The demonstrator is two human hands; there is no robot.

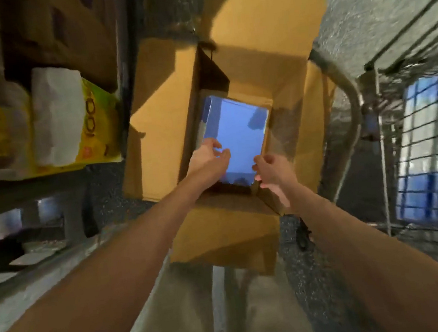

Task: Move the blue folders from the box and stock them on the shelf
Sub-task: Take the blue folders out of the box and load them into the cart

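— Hands?
— Apart, both reaching down into the box. With the left hand (207,157), curled onto the near-left edge of the blue folders (236,134). With the right hand (271,172), loosely curled just beside the near-right corner. Cannot tell whether gripping there or only arriving.
— And the stack?
— Lying flat inside the cardboard box (285,91), centre of the frame, broad face up. Long axis roughly bottom to top of the frame, with the far end leaning a little right.
— Likely trouble?
— A lopsided lift, probably. Held by one side only, could dip right and fan out; looks shiny, so likely slippery. Could also snag on the near flap or the close box walls on the way up. Then a swing left toward the shelf (52,180), already crowded by a yellow-green pack (94,119) in the upper left. Little elbow room beside the wire cart (425,130) at the right edge.
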